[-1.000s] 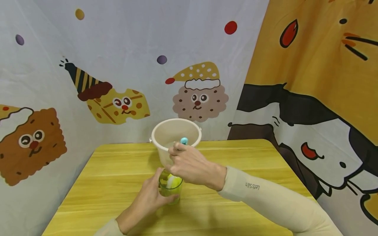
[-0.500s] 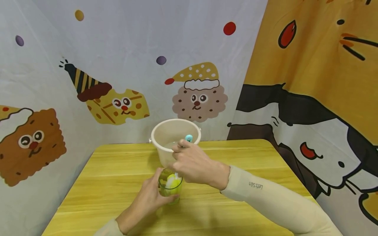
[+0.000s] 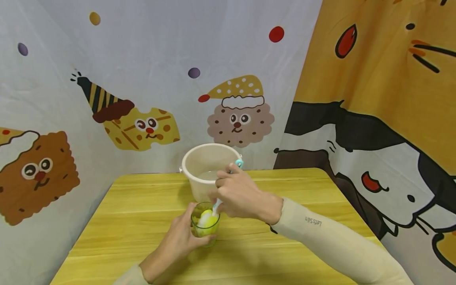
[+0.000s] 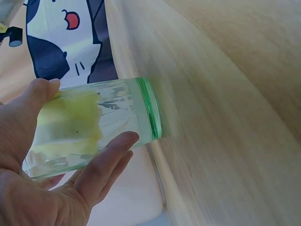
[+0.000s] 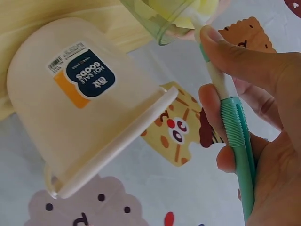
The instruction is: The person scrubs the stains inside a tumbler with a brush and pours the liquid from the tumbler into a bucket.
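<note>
In the head view my left hand (image 3: 176, 233) grips a clear green-tinted drinking glass (image 3: 198, 231) that stands upright on the table. Its thumb and fingers wrap the wall, as the left wrist view also shows. My right hand (image 3: 240, 194) holds a cup brush (image 5: 239, 150) by its teal-and-white handle, thumb pressed along the shaft. The yellow-and-white sponge head (image 3: 208, 217) of the brush sits inside the glass, and the handle leans out over the rim to the right.
Just behind the glass a cream bucket (image 3: 198, 190) stands near the far edge of the wooden table (image 3: 135, 213). A printed label (image 5: 87, 75) is on its side. Cartoon-printed cloth (image 3: 149, 59) hangs behind the table and along its right side.
My right hand has shifted right and slightly up, tipping the brush handle to the right, with the sponge still in the glass. The left hand and the glass have stayed in place.
</note>
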A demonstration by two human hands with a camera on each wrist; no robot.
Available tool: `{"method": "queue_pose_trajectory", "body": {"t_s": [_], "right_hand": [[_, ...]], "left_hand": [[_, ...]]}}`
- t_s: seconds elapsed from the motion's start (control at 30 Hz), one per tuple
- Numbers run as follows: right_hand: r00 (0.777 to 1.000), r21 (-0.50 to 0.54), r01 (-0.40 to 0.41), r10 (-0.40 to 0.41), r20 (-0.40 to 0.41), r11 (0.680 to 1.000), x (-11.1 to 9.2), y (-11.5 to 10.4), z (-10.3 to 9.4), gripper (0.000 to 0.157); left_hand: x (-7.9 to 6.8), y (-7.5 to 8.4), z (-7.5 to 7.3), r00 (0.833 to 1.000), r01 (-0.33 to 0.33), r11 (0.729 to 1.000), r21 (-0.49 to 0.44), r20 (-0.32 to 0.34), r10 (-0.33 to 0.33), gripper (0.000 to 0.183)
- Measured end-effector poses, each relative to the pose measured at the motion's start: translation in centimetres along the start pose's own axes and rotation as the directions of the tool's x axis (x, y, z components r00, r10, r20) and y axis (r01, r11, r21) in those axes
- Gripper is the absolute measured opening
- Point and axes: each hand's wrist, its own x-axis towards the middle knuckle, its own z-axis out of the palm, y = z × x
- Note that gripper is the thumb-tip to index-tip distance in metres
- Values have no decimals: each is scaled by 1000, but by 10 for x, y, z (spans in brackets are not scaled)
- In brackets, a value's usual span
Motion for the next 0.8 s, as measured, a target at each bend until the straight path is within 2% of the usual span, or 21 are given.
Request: {"method": "queue_pose_trajectory", "body": {"t_s": [0.4,0.8], "right_hand": [[993,157,-121,121,14,980,-10,6,12,30],[959,291,-281,278,50,915,-21,5,24,30]], "left_hand": [[0,-1,0,1000,-2,1000,15,-9,2,93],[0,-2,2,999,-9,1000,19,-32,10,94]]}}
